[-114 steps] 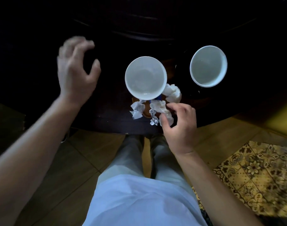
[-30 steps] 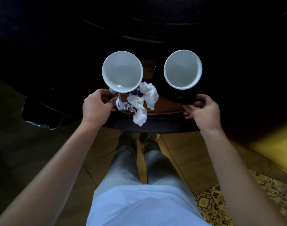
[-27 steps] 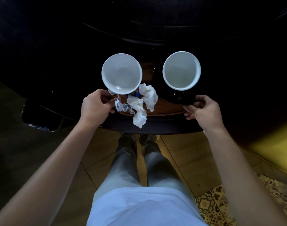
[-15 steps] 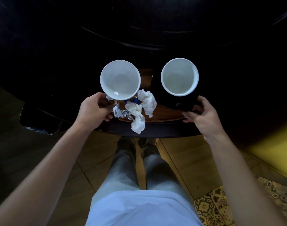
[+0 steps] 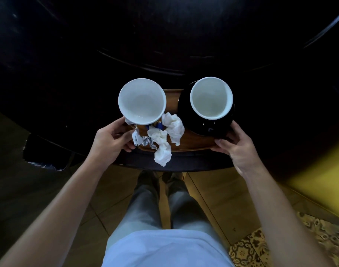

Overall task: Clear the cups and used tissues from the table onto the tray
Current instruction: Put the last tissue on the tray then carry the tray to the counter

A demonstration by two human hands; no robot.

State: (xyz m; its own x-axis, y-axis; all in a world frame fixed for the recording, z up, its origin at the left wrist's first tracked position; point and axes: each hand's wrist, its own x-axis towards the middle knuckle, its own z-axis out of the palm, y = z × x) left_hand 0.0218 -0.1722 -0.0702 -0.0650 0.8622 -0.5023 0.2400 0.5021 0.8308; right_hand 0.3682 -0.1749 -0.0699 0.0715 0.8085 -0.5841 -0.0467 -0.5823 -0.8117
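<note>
Between gripping hands (image 5: 111, 140), wooden tray (image 5: 195, 140) with cups (image 5: 142, 101) and tissues (image 5: 165, 140).

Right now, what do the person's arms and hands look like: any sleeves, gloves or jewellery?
Both forearms are bare up to the frame edge, no sleeves showing. The left hand and right hand wear no gloves, and no rings, watch or bands are visible. The dim light could hide small marks.

The tray (image 5: 193, 140) looks like smooth brown wood with a slight sheen. On it, both cups (image 5: 142, 101) (image 5: 211, 98) seem glossy white ceramic; the right one's outside is glossy black. Crumpled matt paper tissues (image 5: 165, 138) lie beside shiny crinkled foil (image 5: 145, 140).
</note>
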